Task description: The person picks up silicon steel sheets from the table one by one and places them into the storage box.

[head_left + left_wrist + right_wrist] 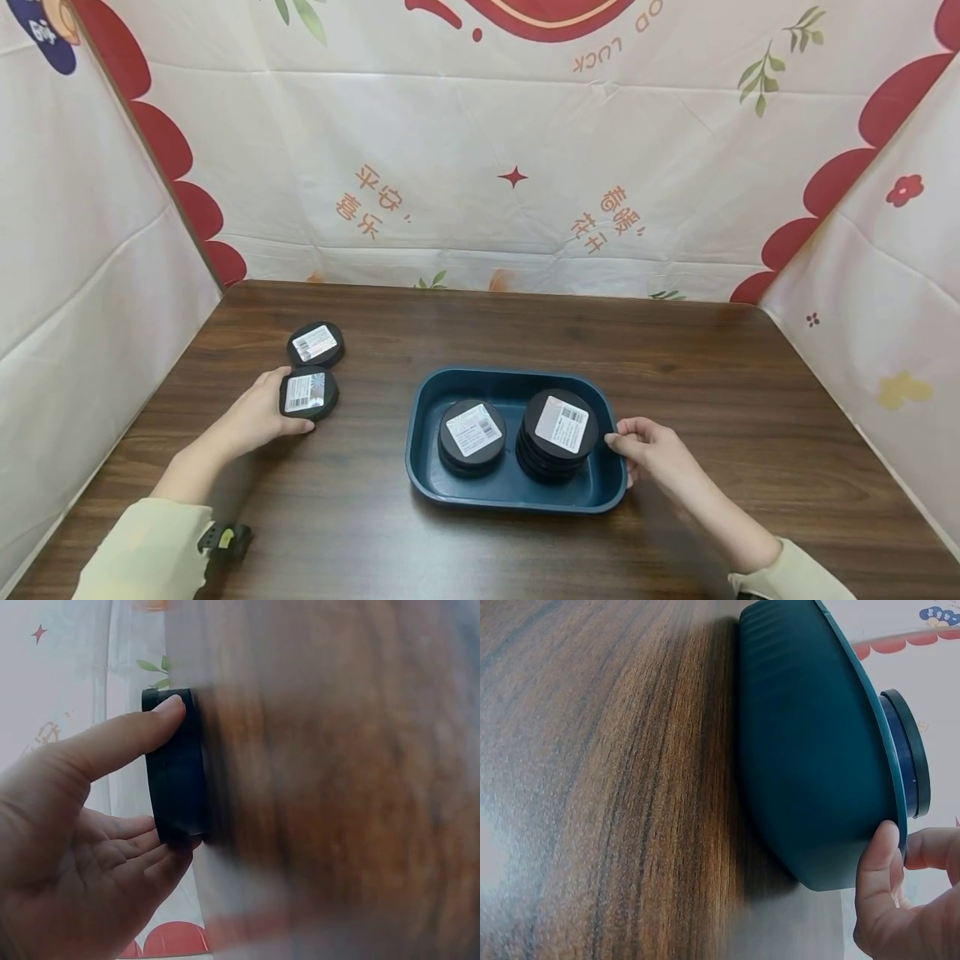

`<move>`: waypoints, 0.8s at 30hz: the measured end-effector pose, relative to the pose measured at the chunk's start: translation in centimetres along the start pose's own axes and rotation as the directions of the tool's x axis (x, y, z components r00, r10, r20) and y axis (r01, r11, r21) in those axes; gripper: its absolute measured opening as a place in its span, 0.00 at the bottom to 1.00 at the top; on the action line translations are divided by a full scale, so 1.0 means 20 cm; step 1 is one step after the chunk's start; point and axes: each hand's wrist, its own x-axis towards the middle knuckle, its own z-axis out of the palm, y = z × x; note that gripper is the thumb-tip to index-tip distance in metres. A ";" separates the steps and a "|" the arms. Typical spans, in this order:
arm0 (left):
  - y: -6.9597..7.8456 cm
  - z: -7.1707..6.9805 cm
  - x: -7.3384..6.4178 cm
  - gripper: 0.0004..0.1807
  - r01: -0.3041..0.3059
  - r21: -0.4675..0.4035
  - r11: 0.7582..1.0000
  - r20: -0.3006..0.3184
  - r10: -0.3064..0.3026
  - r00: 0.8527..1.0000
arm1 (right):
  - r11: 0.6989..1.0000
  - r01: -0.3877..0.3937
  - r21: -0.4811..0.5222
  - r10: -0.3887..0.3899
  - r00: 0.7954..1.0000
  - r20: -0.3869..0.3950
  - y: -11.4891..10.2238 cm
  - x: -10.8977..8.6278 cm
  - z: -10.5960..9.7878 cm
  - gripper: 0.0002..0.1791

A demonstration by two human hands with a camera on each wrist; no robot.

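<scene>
My left hand (258,417) grips a flat round black container (308,393) with a white barcode label on top. In the left wrist view, the thumb and fingers hold this black container (178,769) from opposite sides of its edge. Just behind it on the table lies a second black container (316,343). With thumb and fingers, my right hand (656,454) pinches the right rim of a dark blue tray (517,502). Two stacks of similar containers stand inside the tray: a lower left stack (471,437) and a taller right stack (557,433).
The brown wooden table (360,533) bears everything. A white printed cloth (480,167) with red scalloped trim rises behind the table and along both sides. In the right wrist view, one container (907,754) shows above the tray's rim.
</scene>
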 end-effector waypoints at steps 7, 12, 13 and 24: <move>-0.01 -0.01 -0.01 0.55 0.008 0.015 1.000 0.014 -0.008 1.000 | 1.000 0.004 -0.001 -0.004 1.000 0.001 0.00 0.00 0.00 0.15; 0.00 -0.01 0.00 0.58 0.012 0.014 1.000 0.015 -0.012 1.000 | 1.000 -0.005 0.003 0.005 1.000 -0.003 0.00 0.00 0.00 0.15; 0.00 -0.01 0.00 0.58 0.013 0.014 1.000 0.015 -0.014 1.000 | 1.000 -0.007 0.004 0.007 1.000 -0.003 0.00 0.00 0.00 0.15; 0.02 -0.01 0.00 0.54 -0.012 0.074 0.997 -0.028 0.014 1.000 | 1.000 0.006 0.001 -0.006 1.000 0.004 0.00 0.00 0.00 0.15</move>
